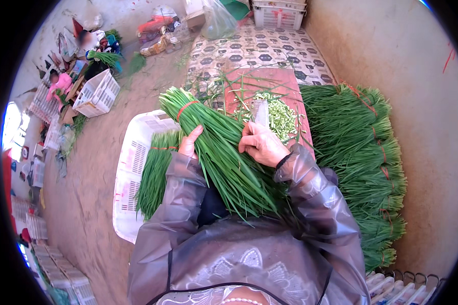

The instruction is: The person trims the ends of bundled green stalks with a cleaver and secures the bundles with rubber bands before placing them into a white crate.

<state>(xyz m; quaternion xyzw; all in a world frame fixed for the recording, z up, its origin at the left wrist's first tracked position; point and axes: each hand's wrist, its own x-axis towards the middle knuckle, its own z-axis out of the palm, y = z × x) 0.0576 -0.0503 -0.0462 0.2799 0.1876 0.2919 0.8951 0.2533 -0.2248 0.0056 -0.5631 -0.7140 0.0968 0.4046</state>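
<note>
A large bunch of garlic chives (224, 137) lies slanted before my body, its cut pale ends to the upper left and an orange band near them. My left hand (191, 142) supports it from the left, thumb on the leaves, other fingers hidden underneath. My right hand (262, 144) is closed at the bunch's right side, fingertips pinching leaves. Just beyond it a knife (260, 112) shows its broad blade over a red board (262, 76); its handle is hidden. Chopped pale stem ends (280, 119) are heaped beside the blade.
A white crate (124, 198) at my left holds another banded chive bunch (158, 173). Several banded bunches (361, 168) line the wall at right. Patterned sheeting (259, 48) lies beyond the board. Two people work near crates (97, 94) at far left.
</note>
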